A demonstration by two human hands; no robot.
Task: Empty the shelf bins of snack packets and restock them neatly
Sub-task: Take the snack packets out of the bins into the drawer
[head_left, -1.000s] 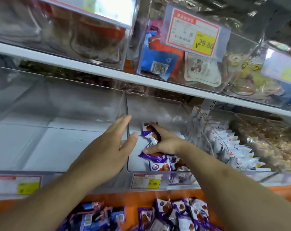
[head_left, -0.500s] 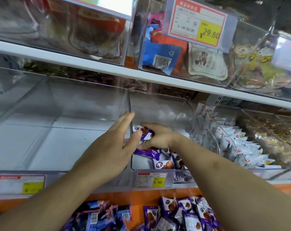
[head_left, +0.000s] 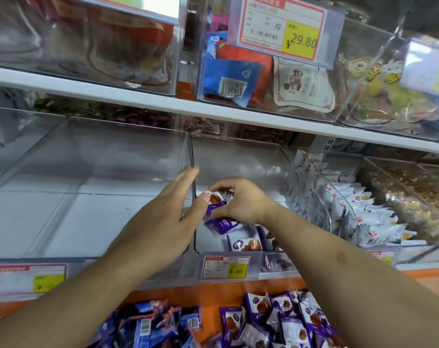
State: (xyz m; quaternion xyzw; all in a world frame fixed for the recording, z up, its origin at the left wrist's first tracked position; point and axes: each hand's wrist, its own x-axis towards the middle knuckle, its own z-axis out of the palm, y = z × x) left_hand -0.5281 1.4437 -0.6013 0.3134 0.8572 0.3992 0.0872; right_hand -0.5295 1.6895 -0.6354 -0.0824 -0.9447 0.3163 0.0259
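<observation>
My right hand (head_left: 241,202) is inside the clear middle bin (head_left: 238,156), fingers curled round a small bunch of purple snack packets (head_left: 214,200) held above the bin floor. My left hand (head_left: 163,222) stands with straight fingers against the divider wall between this bin and the empty left bin (head_left: 88,159); its thumb touches the held packets. A few more purple packets (head_left: 246,243) lie at the bin's front under my right wrist. Below the shelf lies a heap of the same purple packets (head_left: 283,320).
Blue packets (head_left: 148,325) are piled beside the purple heap on the orange ledge. To the right stand a bin of white packets (head_left: 359,209) and a bin of loose brown snacks (head_left: 414,192). A 9.90 price tag (head_left: 226,267) fronts the middle bin. The upper shelf (head_left: 138,96) overhangs with full bins.
My right hand has closed on packets and drawn them up and to the left, toward my left thumb. My left hand has stayed at the divider.
</observation>
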